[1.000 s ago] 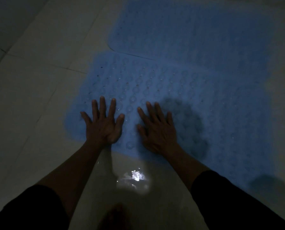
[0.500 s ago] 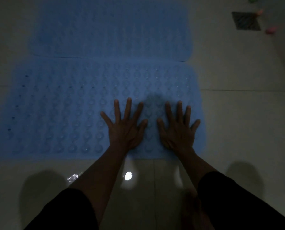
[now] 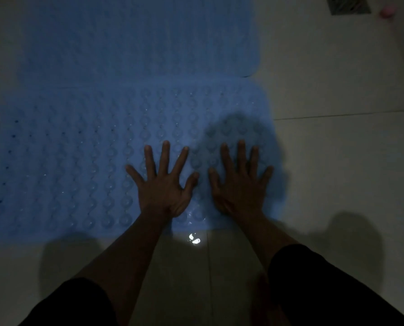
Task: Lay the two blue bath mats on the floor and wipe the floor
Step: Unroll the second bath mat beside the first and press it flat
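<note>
From the head camera, both hands are lying flat with fingers spread and straight on the near blue bath mat [image 3: 78,165], pressing down on its right end. The left hand [image 3: 164,184] is sitting just inboard of the right hand [image 3: 239,184], which is resting near the mat's right edge. This mat is running with its long axis left to right across the tiled floor [image 3: 337,172], so most of its unpressed length is lying to the left of the hands, nearer the left one. The far blue bath mat [image 3: 137,36] is lying parallel just beyond it, their long edges touching or slightly overlapping; which, I cannot tell. A small wet glint [image 3: 194,240] is shining on the tile just below the near edge, between the forearms. A floor drain [image 3: 349,4] and a small pink object [image 3: 388,11] are sitting well apart at upper right, out of the way. Wiping is probably not yet done.
</note>
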The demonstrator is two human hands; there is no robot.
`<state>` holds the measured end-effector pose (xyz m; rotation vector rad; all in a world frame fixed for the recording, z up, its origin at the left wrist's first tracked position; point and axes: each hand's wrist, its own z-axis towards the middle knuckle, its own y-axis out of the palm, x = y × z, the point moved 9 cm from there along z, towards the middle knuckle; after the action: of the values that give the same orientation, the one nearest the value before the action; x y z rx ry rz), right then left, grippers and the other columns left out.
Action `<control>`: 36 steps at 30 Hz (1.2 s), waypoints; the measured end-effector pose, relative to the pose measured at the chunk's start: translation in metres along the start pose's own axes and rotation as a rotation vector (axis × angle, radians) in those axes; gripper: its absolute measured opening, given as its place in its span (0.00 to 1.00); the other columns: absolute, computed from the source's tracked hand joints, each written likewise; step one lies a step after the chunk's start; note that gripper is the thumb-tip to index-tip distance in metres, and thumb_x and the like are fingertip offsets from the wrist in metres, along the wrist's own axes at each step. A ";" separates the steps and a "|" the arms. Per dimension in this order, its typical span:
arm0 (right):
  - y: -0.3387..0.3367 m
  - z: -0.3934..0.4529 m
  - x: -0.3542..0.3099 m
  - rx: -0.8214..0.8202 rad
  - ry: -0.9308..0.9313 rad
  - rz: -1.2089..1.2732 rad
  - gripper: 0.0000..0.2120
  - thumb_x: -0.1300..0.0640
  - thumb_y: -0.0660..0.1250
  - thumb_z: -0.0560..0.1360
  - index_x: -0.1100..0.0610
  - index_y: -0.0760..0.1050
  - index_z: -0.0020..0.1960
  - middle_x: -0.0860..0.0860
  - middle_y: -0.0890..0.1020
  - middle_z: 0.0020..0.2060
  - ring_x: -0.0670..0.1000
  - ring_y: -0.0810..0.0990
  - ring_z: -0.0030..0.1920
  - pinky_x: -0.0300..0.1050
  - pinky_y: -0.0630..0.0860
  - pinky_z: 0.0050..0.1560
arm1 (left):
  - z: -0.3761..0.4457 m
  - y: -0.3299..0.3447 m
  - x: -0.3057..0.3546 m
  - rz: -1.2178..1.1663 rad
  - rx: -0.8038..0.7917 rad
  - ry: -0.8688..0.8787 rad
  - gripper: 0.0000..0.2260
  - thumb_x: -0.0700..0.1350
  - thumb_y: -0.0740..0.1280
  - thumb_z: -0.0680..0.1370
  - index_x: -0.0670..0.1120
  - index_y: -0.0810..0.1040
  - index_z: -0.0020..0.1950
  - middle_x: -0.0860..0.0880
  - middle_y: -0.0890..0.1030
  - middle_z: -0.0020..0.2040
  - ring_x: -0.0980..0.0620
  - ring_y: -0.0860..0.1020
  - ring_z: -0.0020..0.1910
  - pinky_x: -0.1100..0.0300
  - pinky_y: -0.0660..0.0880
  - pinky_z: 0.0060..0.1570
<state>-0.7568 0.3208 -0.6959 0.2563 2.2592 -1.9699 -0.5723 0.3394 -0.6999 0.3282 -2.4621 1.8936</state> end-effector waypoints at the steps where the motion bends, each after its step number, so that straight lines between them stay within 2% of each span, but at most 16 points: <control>1: -0.001 0.002 -0.001 -0.015 0.000 0.006 0.32 0.34 0.51 0.77 0.40 0.50 0.79 0.49 0.49 0.80 0.59 0.44 0.79 0.74 0.46 0.70 | 0.000 0.000 0.000 -0.010 -0.012 0.001 0.30 0.71 0.42 0.78 0.68 0.34 0.77 0.54 0.34 0.80 0.42 0.29 0.77 0.26 0.35 0.68; 3: -0.007 0.011 -0.003 -0.023 0.027 0.033 0.30 0.36 0.54 0.76 0.41 0.57 0.77 0.51 0.56 0.79 0.61 0.52 0.78 0.73 0.47 0.71 | 0.002 -0.002 0.001 -0.014 -0.029 0.007 0.30 0.72 0.41 0.78 0.68 0.35 0.77 0.53 0.36 0.81 0.41 0.31 0.78 0.26 0.35 0.67; 5: -0.022 0.025 -0.004 0.058 0.053 0.042 0.29 0.38 0.57 0.76 0.45 0.64 0.75 0.54 0.67 0.73 0.62 0.63 0.73 0.71 0.51 0.71 | 0.007 -0.009 0.001 0.003 -0.006 0.018 0.30 0.73 0.42 0.77 0.68 0.39 0.78 0.51 0.43 0.82 0.39 0.39 0.79 0.25 0.37 0.68; 6: -0.028 0.033 -0.005 0.102 0.051 0.038 0.29 0.39 0.58 0.75 0.47 0.65 0.75 0.54 0.70 0.71 0.61 0.65 0.71 0.70 0.52 0.71 | 0.011 -0.015 0.002 0.015 0.021 0.030 0.31 0.73 0.42 0.77 0.67 0.41 0.78 0.50 0.47 0.82 0.38 0.43 0.79 0.25 0.38 0.68; 8: -0.035 0.052 -0.010 0.120 0.023 0.035 0.30 0.39 0.57 0.76 0.47 0.61 0.76 0.54 0.67 0.73 0.61 0.63 0.73 0.70 0.51 0.72 | 0.025 -0.026 0.002 0.024 0.067 0.049 0.31 0.73 0.43 0.77 0.66 0.44 0.79 0.49 0.49 0.82 0.38 0.46 0.79 0.25 0.39 0.69; 13: -0.041 0.113 -0.025 0.061 -0.036 0.080 0.31 0.37 0.50 0.79 0.43 0.48 0.79 0.52 0.50 0.79 0.59 0.46 0.78 0.71 0.45 0.72 | 0.089 -0.048 -0.009 -0.084 0.097 -0.001 0.33 0.73 0.43 0.77 0.65 0.42 0.79 0.53 0.39 0.82 0.41 0.37 0.79 0.28 0.35 0.70; 18: -0.028 0.181 -0.046 0.040 -0.101 0.046 0.32 0.34 0.46 0.78 0.41 0.43 0.79 0.48 0.44 0.80 0.59 0.39 0.78 0.74 0.42 0.70 | 0.165 -0.057 -0.014 -0.040 0.099 0.006 0.31 0.73 0.40 0.77 0.66 0.38 0.78 0.54 0.35 0.80 0.41 0.33 0.78 0.27 0.34 0.69; 22: -0.006 0.192 -0.046 0.028 -0.094 -0.014 0.33 0.29 0.43 0.76 0.38 0.43 0.78 0.46 0.43 0.79 0.58 0.38 0.78 0.76 0.41 0.69 | 0.184 -0.046 -0.015 -0.017 0.089 0.019 0.31 0.74 0.39 0.76 0.68 0.36 0.77 0.54 0.36 0.81 0.41 0.33 0.78 0.26 0.35 0.68; 28: -0.011 0.192 -0.047 0.029 -0.078 -0.002 0.34 0.27 0.46 0.75 0.36 0.43 0.78 0.46 0.44 0.80 0.57 0.39 0.79 0.76 0.44 0.69 | 0.185 -0.049 -0.014 -0.037 0.066 0.008 0.32 0.75 0.40 0.76 0.68 0.35 0.77 0.54 0.36 0.81 0.42 0.33 0.78 0.26 0.35 0.68; 33: -0.012 0.191 -0.051 -0.005 -0.101 -0.046 0.34 0.26 0.46 0.75 0.35 0.45 0.77 0.49 0.44 0.80 0.60 0.40 0.78 0.77 0.45 0.68 | 0.186 -0.050 -0.014 -0.039 0.063 -0.007 0.32 0.74 0.42 0.76 0.67 0.37 0.78 0.55 0.37 0.81 0.42 0.34 0.79 0.25 0.36 0.68; 36: -0.011 0.193 -0.050 -0.022 -0.092 -0.079 0.33 0.27 0.46 0.75 0.34 0.46 0.77 0.50 0.44 0.80 0.59 0.40 0.78 0.78 0.46 0.68 | 0.184 -0.051 -0.014 -0.010 0.097 0.005 0.30 0.71 0.43 0.79 0.66 0.41 0.79 0.54 0.40 0.82 0.42 0.36 0.79 0.24 0.40 0.68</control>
<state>-0.7124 0.1263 -0.7014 0.0736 2.2637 -1.9502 -0.5283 0.1525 -0.7017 0.3372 -2.3660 2.0112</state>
